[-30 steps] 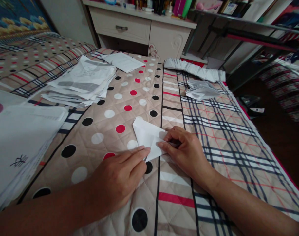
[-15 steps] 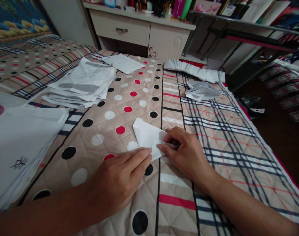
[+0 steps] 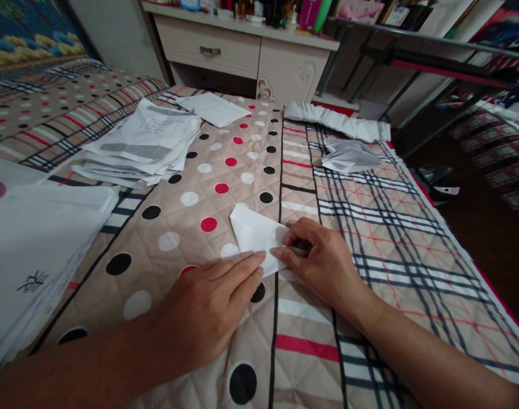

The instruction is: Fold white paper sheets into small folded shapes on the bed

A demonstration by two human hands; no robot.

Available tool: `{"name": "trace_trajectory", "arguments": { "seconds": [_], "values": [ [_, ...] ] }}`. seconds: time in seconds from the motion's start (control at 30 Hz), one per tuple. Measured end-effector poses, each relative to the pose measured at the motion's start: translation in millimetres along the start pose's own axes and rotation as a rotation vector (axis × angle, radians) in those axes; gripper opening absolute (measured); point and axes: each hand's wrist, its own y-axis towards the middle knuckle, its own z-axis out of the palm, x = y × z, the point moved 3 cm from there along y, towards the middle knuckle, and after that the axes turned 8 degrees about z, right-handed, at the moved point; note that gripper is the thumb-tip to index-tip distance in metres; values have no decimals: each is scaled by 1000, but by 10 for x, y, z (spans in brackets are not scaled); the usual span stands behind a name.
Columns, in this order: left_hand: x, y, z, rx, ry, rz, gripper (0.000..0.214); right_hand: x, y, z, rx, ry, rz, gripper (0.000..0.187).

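Note:
A small folded piece of white paper (image 3: 254, 228) lies on the patterned quilt in front of me, one pointed corner toward the far left. My left hand (image 3: 214, 304) rests flat, its fingers stretched out and their tips pressing the paper's near edge. With thumb and fingers pinched, my right hand (image 3: 321, 255) grips the paper's right end. Part of that end is hidden beneath the right fingers.
Left of me are a stack of crumpled papers (image 3: 135, 139) and a large white pile of sheets (image 3: 41, 244). Farther off lie a flat paper (image 3: 219, 111), a row of folded papers (image 3: 336, 121) and loose folded pieces (image 3: 348, 156). A cabinet (image 3: 237, 54) stands beyond the bed.
My left fingertips have shifted very slightly up the paper. The right hand keeps its pinch, and the paper stays almost where it was.

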Motion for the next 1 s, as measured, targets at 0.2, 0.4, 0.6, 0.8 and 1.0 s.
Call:
{"name": "trace_trajectory", "arguments": {
  "seconds": [0.2, 0.4, 0.6, 0.8, 1.0],
  "values": [
    [-11, 30, -9, 11, 9, 17, 37, 13, 8, -15, -42, -44, -22, 16],
    [-15, 39, -7, 27, 29, 29, 39, 55, 78, -39, -77, -143, -90, 24],
    [-16, 48, 5, 34, 25, 28, 38, 130, 108, -21, -23, -169, -100, 14],
    [49, 28, -35, -3, -132, -77, 32, 92, 126, -32, 53, -135, 18, 13],
    [295, 22, -84, 7, -395, -249, 34, 58, 130, -19, 46, -111, 48, 10]
  ]
}}
